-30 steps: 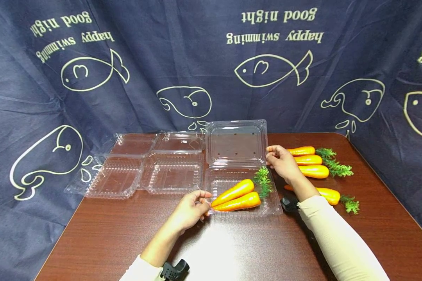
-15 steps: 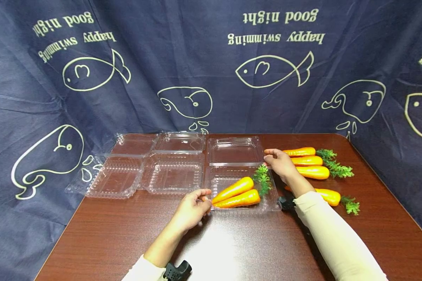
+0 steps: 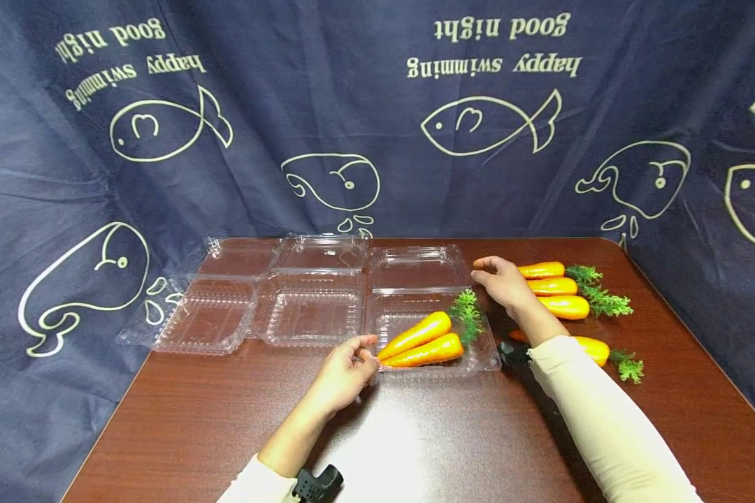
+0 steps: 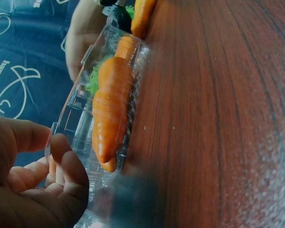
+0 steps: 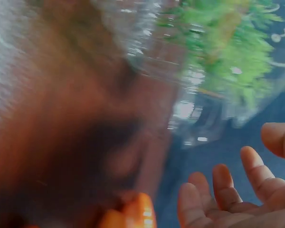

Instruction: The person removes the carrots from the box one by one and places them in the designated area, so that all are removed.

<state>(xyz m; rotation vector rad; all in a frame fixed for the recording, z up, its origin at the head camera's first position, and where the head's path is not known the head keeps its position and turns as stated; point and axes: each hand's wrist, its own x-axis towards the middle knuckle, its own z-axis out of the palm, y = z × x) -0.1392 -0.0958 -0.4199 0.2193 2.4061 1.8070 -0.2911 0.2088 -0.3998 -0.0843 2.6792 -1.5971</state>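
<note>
My left hand (image 3: pixel 342 377) pinches the near left corner of a clear plastic clamshell container (image 3: pixel 481 358) between thumb and finger; the left wrist view shows its rim (image 4: pixel 48 142) in that grip. Two carrots (image 3: pixel 418 334) with green tops (image 3: pixel 467 314) lie side by side in this container, thin ends toward my left hand. Its lid (image 3: pixel 418 271) lies folded back behind the base. My right hand (image 3: pixel 503 283) hovers at the lid's right side, and the right wrist view has its fingers (image 5: pixel 223 183) apart from the plastic with nothing in them.
Two more clear containers, one in the middle (image 3: pixel 314 311) and one at the left (image 3: pixel 204 318), stand with lids back. Several carrots (image 3: pixel 554 286) lie at the right, one carrot (image 3: pixel 591 349) partly behind my right forearm. A dark blue curtain (image 3: pixel 258 188) hangs behind the table (image 3: pixel 226 419).
The lid, raised upright beside my right hand a second ago, has tipped back and down. My right hand has come off it. The container with the carrots has shifted slightly away from me.
</note>
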